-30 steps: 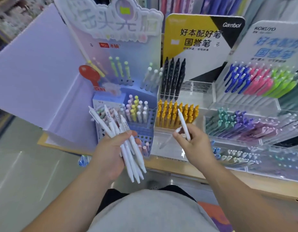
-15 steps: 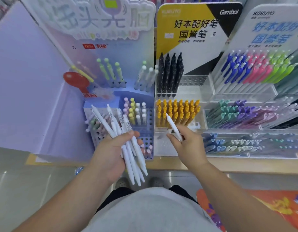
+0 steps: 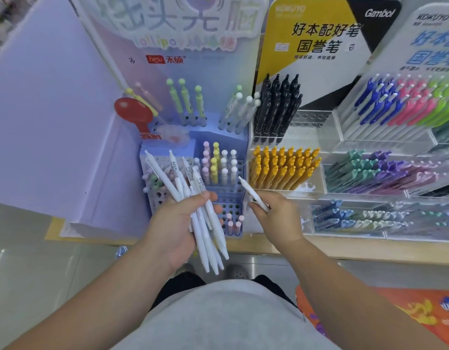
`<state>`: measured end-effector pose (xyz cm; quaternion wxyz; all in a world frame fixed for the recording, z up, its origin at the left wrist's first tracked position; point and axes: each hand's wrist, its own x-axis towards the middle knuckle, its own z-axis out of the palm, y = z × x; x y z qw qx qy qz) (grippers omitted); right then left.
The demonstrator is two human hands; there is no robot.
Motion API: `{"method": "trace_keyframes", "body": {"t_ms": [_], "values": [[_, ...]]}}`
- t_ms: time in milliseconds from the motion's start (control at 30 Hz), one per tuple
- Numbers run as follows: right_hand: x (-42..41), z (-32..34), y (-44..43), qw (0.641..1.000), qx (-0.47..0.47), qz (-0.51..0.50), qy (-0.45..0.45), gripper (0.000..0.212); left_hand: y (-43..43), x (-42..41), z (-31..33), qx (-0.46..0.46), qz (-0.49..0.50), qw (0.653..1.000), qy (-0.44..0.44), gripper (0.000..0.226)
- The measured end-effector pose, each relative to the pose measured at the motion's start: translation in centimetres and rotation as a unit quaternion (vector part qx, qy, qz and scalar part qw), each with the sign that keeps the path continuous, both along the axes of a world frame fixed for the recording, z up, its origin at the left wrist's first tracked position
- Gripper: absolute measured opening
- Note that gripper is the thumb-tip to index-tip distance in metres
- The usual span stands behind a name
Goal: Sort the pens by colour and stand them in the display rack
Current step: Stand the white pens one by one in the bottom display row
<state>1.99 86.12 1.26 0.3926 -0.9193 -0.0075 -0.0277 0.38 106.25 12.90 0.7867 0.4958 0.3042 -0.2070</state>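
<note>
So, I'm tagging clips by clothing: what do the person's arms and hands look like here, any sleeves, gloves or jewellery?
The left hand and the right hand are bare: no gloves, and no ring shows. The left forearm and the right forearm are uncovered to the picture's edge, with no sleeve, watch or bracelet in view. A grey top covers the torso.

Display rack cut off right; signboard cropped.

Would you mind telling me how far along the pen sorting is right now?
Done: black pens and yellow pens stand grouped in the clear rack. In hand: the right hand pinches one white pen; the left hand grips a white bundle. Left: all of those need slots.
</note>
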Motion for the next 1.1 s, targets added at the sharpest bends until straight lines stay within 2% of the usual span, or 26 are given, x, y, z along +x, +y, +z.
{"method": "trace_keyframes", "body": {"t_ms": [300, 700, 867, 933, 1000, 1100], "values": [[-0.4, 0.1, -0.2, 1.000, 0.020, -0.002, 0.013, 0.021, -0.6, -0.2, 0.3, 0.013, 0.020, 1.000, -0.008, 0.013], [-3.1, 3.4, -2.8, 0.974, 0.207, -0.027, 0.088, 0.008, -1.2, -0.3, 0.2, 0.004, 0.007, 1.000, -0.015, 0.013], [-3.1, 3.7, -3.2, 0.978, 0.191, -0.041, 0.080, 0.006, -1.2, -0.4, 0.0, 0.005, 0.008, 1.000, -0.016, 0.014], [-2.8, 3.8, -3.1, 0.971, 0.217, -0.045, 0.087, 0.004, -1.3, -0.5, -0.1, 0.003, 0.012, 1.000, -0.015, 0.014], [-2.5, 3.9, -2.8, 0.968, 0.231, -0.039, 0.091, 0.008, -1.2, -0.7, -0.2, -0.002, 0.019, 1.000, -0.010, 0.014], [-1.9, 3.5, -2.3, 0.976, 0.197, -0.023, 0.087, 0.019, -1.2, -0.9, -0.4, -0.011, 0.028, 1.000, -0.004, 0.023]]}}
